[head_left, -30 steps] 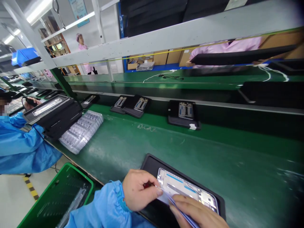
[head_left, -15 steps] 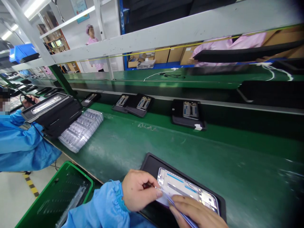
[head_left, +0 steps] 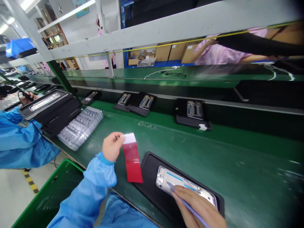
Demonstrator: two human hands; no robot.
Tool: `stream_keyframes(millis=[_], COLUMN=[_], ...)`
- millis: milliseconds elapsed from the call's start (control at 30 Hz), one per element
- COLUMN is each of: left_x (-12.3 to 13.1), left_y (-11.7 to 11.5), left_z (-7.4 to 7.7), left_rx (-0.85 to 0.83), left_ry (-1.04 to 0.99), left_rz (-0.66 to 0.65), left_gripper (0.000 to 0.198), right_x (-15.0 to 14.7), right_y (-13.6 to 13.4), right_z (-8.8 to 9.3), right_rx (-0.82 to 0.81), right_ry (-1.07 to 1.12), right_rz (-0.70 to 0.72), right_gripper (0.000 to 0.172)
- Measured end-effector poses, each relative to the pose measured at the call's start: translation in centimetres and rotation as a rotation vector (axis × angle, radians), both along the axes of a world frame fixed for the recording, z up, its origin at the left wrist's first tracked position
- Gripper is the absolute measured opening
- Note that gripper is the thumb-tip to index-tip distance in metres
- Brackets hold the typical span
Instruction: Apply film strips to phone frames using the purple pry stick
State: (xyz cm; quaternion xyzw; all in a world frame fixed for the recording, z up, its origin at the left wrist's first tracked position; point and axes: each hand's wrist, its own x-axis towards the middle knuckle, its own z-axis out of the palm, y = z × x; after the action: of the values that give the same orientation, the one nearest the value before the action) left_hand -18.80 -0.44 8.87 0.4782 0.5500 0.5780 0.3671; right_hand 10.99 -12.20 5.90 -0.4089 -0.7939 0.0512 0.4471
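Observation:
My left hand (head_left: pixel 112 147) pinches the white top end of a red film strip (head_left: pixel 133 164), which hangs over the near bench edge beside a black padded tray (head_left: pixel 152 167). On that tray a silver phone mid-frame (head_left: pixel 181 179) lies with its inside facing up, showing blue strips and small parts toward its right end. A slim purple pointed tool (head_left: pixel 190 207) is gripped in my right hand (head_left: pixel 199 205). Its tip is over the left part of the phone frame; whether it touches the surface I cannot tell. My right hand covers the frame's lower edge.
Several black trays with phone frames (head_left: pixel 195 109) line the back of the green bench (head_left: pixel 114 126). Clear plastic trays (head_left: pixel 82 126) lie left, beside a co-worker's blue sleeve (head_left: pixel 26 142). Below left stands a green crate (head_left: pixel 54 196). A grey beam (head_left: pixel 166 30) crosses above.
My left hand has moved up and left, away from the phone frame, and now holds out the red strip. My right hand stays over the frame with the purple tool.

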Motion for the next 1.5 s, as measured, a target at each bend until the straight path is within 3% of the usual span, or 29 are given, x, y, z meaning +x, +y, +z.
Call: stream_keyframes(millis=[100,200,367,533,800,1100,1500], left_x=[-1.5,-1.8,-1.8,-2.4,-2.9,-3.0,-2.6], left_y=[4.0,6.0,6.5,6.6,6.9,6.9,6.7], left_z=[-1.3,-3.3,-6.5,-8.2,-9.4,-9.8,-9.9], left_rx=[0.006,-0.008,-0.035,-0.048,-0.050,-0.067,-0.068], left_ry=[-0.007,-0.003,-0.007,-0.005,0.019,0.068,0.060], left_rz=[0.031,0.038,0.032,0.022,0.000,-0.005,-0.006], left_gripper=[0.028,0.027,0.027,0.030,0.029,0.026,0.028], right_x=[-0.8,-1.3,-1.3,-1.4,-1.7,-1.4,-1.6], right_y=[1.1,1.2,1.0,1.0,1.2,1.5,1.4], right_z=[-1.3,-2.1,-3.0,-3.3,-3.0,-2.8,-1.8], right_rx=[-0.093,-0.179,-0.241,-0.273,-0.351,-0.596,-0.511], right_ry=[-0.113,-0.141,-0.171,-0.180,-0.138,-0.039,-0.023], right_rz=[0.106,0.147,0.139,0.121,0.121,0.010,0.109], right_gripper=[0.017,0.013,0.014,0.014,0.012,0.012,0.013])
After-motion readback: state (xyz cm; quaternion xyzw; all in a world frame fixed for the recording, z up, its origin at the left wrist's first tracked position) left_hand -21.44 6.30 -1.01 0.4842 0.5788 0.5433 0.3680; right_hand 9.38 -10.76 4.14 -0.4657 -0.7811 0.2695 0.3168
